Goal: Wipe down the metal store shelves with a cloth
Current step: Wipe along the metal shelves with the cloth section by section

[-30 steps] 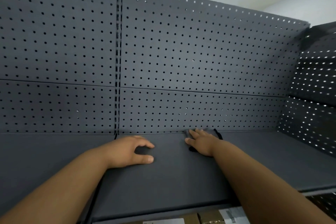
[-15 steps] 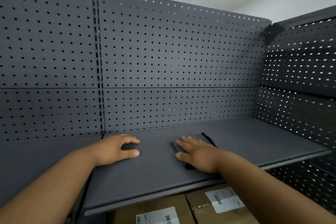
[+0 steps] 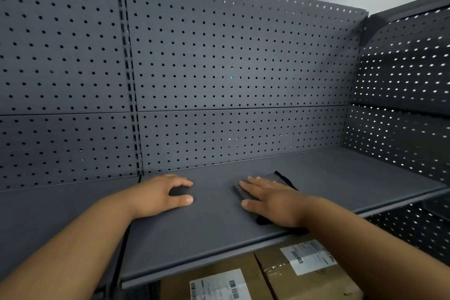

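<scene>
The left hand [image 3: 160, 196] rests on the flat dark grey metal shelf [image 3: 214, 229], near the grey back wall [image 3: 219, 56] full of little holes. Its fingers are loosely bent and it holds nothing. To the right, the right hand [image 3: 270, 200] lies flat with straight fingers, pressing on the folded dark grey cloth [image 3: 276, 177] on the shelf. Brown cardboard boxes [image 3: 243, 264] with white labels sit under the shelf.
</scene>
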A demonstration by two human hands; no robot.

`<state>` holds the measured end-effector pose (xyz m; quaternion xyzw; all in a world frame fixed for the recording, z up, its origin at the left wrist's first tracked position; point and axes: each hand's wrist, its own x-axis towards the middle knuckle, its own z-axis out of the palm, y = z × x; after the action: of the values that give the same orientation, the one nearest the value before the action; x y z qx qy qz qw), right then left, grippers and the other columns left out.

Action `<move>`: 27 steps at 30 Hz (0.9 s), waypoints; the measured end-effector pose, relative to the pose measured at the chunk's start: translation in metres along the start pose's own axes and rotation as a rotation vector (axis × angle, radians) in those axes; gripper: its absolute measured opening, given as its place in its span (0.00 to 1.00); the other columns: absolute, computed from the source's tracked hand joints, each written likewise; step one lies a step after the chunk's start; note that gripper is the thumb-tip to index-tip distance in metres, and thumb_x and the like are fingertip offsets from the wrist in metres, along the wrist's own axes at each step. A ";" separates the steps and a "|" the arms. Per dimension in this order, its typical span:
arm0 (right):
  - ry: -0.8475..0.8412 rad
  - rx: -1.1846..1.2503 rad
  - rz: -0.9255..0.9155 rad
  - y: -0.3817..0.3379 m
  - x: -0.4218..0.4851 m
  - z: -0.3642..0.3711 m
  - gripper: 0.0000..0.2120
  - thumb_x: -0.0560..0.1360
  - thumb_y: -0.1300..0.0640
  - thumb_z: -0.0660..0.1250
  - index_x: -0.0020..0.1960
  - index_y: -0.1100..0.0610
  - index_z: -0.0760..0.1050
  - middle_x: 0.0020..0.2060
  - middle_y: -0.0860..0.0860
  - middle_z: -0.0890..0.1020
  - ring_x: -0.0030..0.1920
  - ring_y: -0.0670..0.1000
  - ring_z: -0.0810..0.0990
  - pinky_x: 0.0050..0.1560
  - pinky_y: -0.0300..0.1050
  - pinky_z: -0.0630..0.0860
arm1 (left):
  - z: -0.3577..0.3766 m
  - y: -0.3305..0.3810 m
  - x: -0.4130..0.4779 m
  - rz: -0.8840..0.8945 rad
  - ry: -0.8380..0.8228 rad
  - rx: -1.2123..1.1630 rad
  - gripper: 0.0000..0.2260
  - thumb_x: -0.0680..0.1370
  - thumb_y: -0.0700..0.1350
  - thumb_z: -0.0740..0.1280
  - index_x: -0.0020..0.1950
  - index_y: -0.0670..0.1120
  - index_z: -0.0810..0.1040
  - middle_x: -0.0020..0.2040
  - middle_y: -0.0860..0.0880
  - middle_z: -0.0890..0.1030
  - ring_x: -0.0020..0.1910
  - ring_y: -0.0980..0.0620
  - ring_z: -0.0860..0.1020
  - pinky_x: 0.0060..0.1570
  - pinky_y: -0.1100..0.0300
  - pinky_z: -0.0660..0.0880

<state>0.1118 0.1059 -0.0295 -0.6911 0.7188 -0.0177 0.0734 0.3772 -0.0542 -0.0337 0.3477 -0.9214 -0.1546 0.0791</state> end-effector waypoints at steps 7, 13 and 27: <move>-0.002 -0.012 0.063 -0.002 0.082 -0.005 0.32 0.80 0.35 0.47 0.79 0.45 0.45 0.79 0.48 0.46 0.78 0.50 0.42 0.77 0.52 0.43 | 0.001 0.001 -0.001 0.000 0.003 0.013 0.26 0.77 0.63 0.64 0.74 0.60 0.67 0.75 0.60 0.65 0.72 0.61 0.63 0.69 0.64 0.59; -0.015 -0.023 0.116 -0.003 0.127 -0.011 0.33 0.80 0.35 0.45 0.80 0.49 0.44 0.79 0.51 0.45 0.78 0.52 0.43 0.76 0.55 0.43 | 0.000 -0.001 0.000 0.014 0.007 -0.003 0.26 0.76 0.64 0.64 0.74 0.61 0.67 0.76 0.61 0.63 0.71 0.64 0.62 0.68 0.66 0.57; -0.024 -0.028 0.068 -0.008 0.100 -0.008 0.33 0.80 0.35 0.45 0.80 0.48 0.43 0.79 0.50 0.44 0.78 0.52 0.42 0.75 0.54 0.41 | -0.002 -0.009 0.002 0.036 0.005 -0.039 0.26 0.73 0.67 0.66 0.70 0.63 0.70 0.71 0.64 0.67 0.69 0.67 0.64 0.66 0.69 0.59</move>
<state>0.1157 0.0054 -0.0283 -0.6673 0.7412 0.0033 0.0729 0.3819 -0.0624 -0.0350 0.3299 -0.9241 -0.1703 0.0909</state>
